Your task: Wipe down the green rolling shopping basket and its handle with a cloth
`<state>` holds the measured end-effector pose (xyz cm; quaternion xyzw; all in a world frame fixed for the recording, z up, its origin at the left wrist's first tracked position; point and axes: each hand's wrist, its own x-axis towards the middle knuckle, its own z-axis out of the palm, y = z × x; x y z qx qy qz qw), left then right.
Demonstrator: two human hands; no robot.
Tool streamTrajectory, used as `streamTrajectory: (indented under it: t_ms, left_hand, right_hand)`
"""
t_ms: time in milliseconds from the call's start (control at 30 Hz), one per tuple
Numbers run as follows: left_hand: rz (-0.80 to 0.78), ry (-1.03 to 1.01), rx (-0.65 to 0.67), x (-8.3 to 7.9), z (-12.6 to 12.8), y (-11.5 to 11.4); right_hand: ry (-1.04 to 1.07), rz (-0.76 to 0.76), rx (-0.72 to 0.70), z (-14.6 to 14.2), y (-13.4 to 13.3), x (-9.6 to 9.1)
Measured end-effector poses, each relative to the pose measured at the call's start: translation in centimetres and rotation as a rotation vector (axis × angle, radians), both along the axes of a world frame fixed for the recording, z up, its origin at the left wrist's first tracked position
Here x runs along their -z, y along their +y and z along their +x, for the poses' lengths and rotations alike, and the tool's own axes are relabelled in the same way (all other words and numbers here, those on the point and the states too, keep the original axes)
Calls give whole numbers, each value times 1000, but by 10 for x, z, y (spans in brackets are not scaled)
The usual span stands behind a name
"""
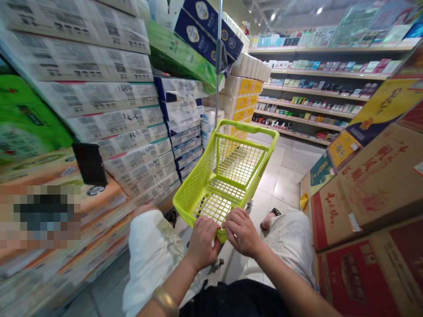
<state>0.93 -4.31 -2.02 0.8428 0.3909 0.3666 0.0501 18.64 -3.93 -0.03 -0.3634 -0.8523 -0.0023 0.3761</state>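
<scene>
Left hand (201, 244), right hand (243, 233): both clenched on the near rim of the lime-green mesh shopping basket (194, 189), side by side, almost touching. Basket sits low between the knees, over the tiled floor (280, 180). Stacked tissue packs (125, 123) crowd its left wall. Printed cardboard cartons (373, 185) near on the right. Metal pole (218, 88) upright just behind the far rim. Stocked shelves (313, 110) well beyond

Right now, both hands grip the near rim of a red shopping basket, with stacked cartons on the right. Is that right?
Not quite. The shopping basket is lime green, not red, as the head view shows. The rest holds: the left hand and right hand both grip its near rim, and stacked cartons stand on the right.
</scene>
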Motion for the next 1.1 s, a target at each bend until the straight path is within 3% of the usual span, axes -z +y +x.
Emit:
streamTrajectory:
  t_ms: [133, 233, 433, 633, 767, 900, 1100]
  left_hand:
    - [-20, -13, -9, -2, 4, 0]
    - [-26, -16, -8, -1, 6, 0]
    - [-7, -23, 3, 1, 2, 0]
    - [-20, -24, -4, -4, 3, 0]
    - [-6, -26, -13, -1, 4, 0]
    - [-6, -29, -4, 2, 2, -2]
    - [-29, -10, -7, -1, 3, -3]
  right_hand:
    - [56, -3, 111, 16, 23, -5]
    - [146, -18, 178, 11, 21, -2]
    - [42, 9, 45, -9, -5, 4]
    - [49, 23, 135, 12, 26, -8]
    - [117, 15, 160, 4, 18, -2]
    - [43, 38, 85, -2, 6, 3]
    - [79, 23, 165, 21, 34, -8]
